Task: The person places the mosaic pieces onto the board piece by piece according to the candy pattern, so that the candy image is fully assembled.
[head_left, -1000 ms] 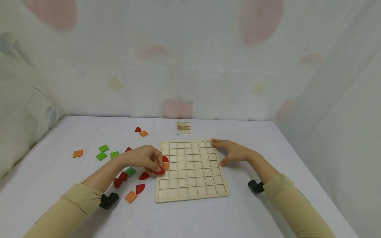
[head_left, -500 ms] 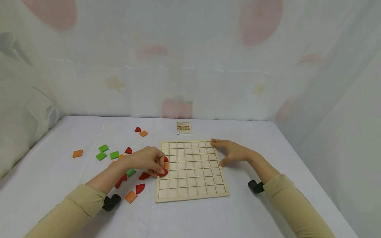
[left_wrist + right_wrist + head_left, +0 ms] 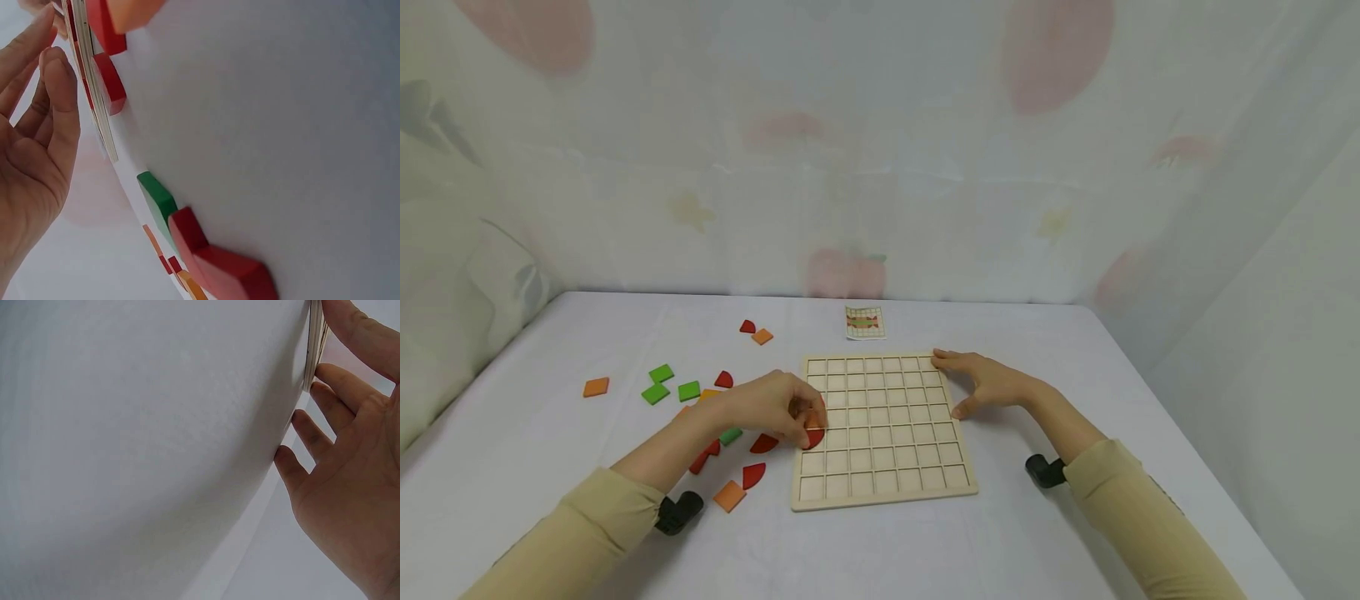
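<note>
The left hand (image 3: pixel 771 410) has slid a little further right onto the wooden grid board (image 3: pixel 883 429) and pinches a red quarter-round piece (image 3: pixel 814 437) over the board's left column, beside an orange square (image 3: pixel 817 417). The right hand (image 3: pixel 988 383), fingers straight and spread, stays on the board's right edge. On the white worktop (image 3: pixel 587 467) lie three green squares (image 3: pixel 660 373).

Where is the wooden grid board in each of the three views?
Head: wooden grid board lies at centre, between the left hand and right hand.
Left wrist: only its layered edge, upper left.
Right wrist: only its edge, top right.
Shared landmark: the white table.
</note>
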